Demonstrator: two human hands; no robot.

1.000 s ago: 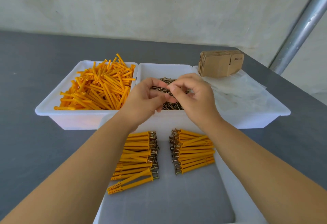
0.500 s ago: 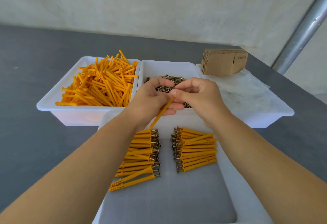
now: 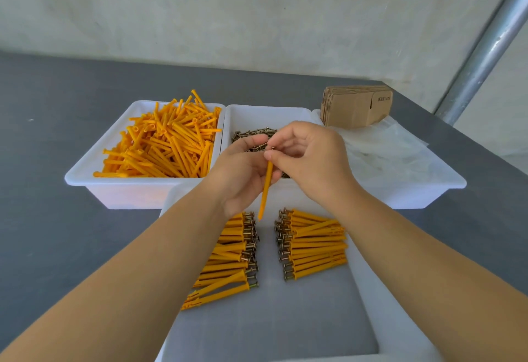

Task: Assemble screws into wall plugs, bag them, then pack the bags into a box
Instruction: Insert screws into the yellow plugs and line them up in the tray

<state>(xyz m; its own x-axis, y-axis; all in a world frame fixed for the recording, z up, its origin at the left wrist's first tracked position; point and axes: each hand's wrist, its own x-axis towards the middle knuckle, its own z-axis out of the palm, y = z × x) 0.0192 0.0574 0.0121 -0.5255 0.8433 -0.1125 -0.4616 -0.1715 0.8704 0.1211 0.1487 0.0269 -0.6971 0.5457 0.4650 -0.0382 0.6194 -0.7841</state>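
Left hand: we see our left hand (image 3: 243, 178) cupped palm-up at the centre, fingers curled behind the plug (image 3: 265, 190)
Right hand: our right hand (image 3: 311, 161) comes in from 3 o'clock, thumb and forefinger pinching the top of the plug; a screw (image 3: 264, 147) seems to lie between the two hands, though we cannot tell which fingers hold it
Plug: one orange plug, nearly upright, tip pointing to 6 o'clock just above the near tray (image 3: 285, 327)
Plug bin: white bin (image 3: 94, 174) at 10 o'clock, heaped with loose plugs (image 3: 165, 144)
Screw bin: white bin (image 3: 268, 116) at 12 o'clock behind our hands, holding dark screws (image 3: 251, 134)
Bags: clear bags (image 3: 383, 150) at 2 o'clock, with a stack of flat cartons (image 3: 357, 105) at their far edge
Finished sets: two rows in the near tray, left row (image 3: 228, 258) at 7 o'clock, right row (image 3: 314, 244) at 5 o'clock, screw heads facing the gap between them
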